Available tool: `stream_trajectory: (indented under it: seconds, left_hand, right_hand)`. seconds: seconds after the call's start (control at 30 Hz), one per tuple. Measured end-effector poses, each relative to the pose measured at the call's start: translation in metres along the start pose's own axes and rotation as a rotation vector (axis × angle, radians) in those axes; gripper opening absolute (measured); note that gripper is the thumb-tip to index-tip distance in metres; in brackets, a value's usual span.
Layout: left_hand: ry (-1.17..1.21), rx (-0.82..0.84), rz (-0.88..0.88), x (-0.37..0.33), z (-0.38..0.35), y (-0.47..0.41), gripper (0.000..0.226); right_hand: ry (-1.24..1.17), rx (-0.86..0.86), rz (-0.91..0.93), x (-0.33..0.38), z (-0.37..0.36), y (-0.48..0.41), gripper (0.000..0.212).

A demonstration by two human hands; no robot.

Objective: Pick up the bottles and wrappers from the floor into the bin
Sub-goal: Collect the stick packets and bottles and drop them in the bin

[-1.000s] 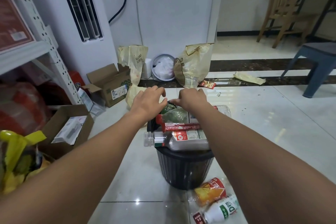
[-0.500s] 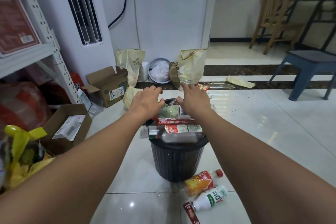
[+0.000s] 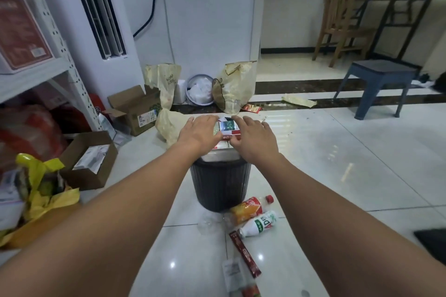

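Now the black ribbed bin (image 3: 220, 188) is heaped above its rim with bottles and wrappers, a red-and-white labelled pack (image 3: 228, 128) on top. Just beside its base, on the tiled floor (image 3: 337, 164), lie an orange bottle (image 3: 248, 210), a white bottle (image 3: 259, 224) and a long red wrapper (image 3: 245, 255). An open cardboard box (image 3: 84, 179) to the left holds a white packet.

Both arms reach forward. The left hand (image 3: 201, 134) and the right hand (image 3: 254, 142) lie palm down on the heap, one at each side of the pack, fingers spread and fairly straight, gripping nothing.

A second ago the fingers were curled, and a crosswise bottle's neck jutted past the left rim; it no longer does.
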State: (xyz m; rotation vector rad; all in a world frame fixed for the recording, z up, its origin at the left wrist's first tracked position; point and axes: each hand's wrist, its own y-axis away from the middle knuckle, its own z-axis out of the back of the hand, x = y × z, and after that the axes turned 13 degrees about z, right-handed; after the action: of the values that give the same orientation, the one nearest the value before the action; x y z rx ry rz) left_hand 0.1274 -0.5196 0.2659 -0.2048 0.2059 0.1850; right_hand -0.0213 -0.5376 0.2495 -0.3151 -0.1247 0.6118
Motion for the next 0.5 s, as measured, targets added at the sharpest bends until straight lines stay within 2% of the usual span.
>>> stream_trajectory:
  seconds: [0.3,0.5]
  left_hand:
    - [-0.017,-0.027,-0.051,-0.014,-0.037,0.049,0.044]
    - [0.009,0.066,-0.041,-0.020,-0.086,0.073,0.041]
  right_hand:
    - [-0.035,0.017,-0.070,-0.008,-0.026,0.059,0.060]
    - [-0.049,0.080,-0.098,-0.011,-0.060,0.096,0.061]
